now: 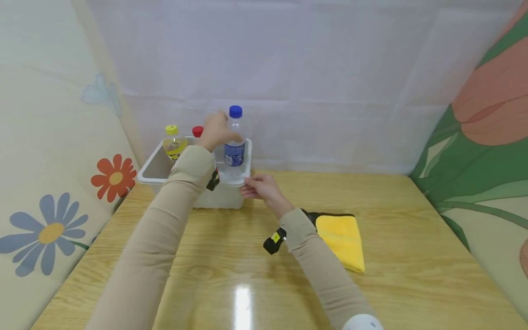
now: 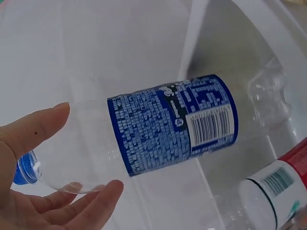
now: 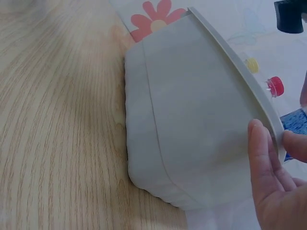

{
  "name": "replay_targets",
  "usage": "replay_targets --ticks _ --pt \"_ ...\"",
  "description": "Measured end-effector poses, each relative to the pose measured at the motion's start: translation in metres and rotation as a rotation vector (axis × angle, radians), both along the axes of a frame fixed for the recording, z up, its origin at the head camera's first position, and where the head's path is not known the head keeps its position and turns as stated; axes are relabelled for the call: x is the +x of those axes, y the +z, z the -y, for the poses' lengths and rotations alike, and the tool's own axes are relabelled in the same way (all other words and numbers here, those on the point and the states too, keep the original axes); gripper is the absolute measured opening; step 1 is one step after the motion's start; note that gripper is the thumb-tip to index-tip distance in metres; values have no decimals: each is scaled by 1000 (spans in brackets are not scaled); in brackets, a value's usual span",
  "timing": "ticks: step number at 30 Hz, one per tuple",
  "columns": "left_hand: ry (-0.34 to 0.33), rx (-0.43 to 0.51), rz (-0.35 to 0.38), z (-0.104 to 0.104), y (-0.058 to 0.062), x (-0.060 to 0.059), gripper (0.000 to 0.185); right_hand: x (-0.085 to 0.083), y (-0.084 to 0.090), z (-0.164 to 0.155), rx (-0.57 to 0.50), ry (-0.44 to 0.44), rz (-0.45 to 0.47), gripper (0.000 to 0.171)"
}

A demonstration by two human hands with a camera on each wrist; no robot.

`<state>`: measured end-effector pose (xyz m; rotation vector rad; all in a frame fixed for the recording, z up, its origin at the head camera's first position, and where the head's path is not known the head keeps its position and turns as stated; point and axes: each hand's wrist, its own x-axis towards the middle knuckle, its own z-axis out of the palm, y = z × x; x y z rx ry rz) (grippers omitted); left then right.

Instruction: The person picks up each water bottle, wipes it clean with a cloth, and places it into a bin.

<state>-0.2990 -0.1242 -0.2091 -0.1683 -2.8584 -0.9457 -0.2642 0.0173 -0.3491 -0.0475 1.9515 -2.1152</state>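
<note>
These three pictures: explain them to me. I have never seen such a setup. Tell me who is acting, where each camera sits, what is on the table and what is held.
No machine here: a person works with bare hands. The wide picture comes from a camera on the head; the other two come from cameras worn on each wrist. On the wooden table stand a white bin and a yellow cloth. The left hand is at a clear blue-capped bottle inside the bin, fingers loose around its neck. The right hand pinches the bin's rim. A yellow-capped bottle and a red-capped bottle also stand in the bin.
</note>
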Motion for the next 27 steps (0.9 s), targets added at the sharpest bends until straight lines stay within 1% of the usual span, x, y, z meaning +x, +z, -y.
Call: replay_targets --ticks 5,8,12,15,20,27 --pt "47 6 35 0 -9 -7 52 1 1 2 9 0 10 25" --pt "59 12 52 1 -16 -10 50 1 2 2 15 1 11 25" --pt "61 17 52 2 -24 -15 57 2 3 2 27 2 8 25" --pt "75 16 52 3 -29 -17 62 2 3 2 25 5 8 25" --pt "102 15 88 5 -37 -17 64 2 2 3 21 4 4 24" --pt "128 61 139 10 -48 -21 72 2 1 5 25 1 1 24"
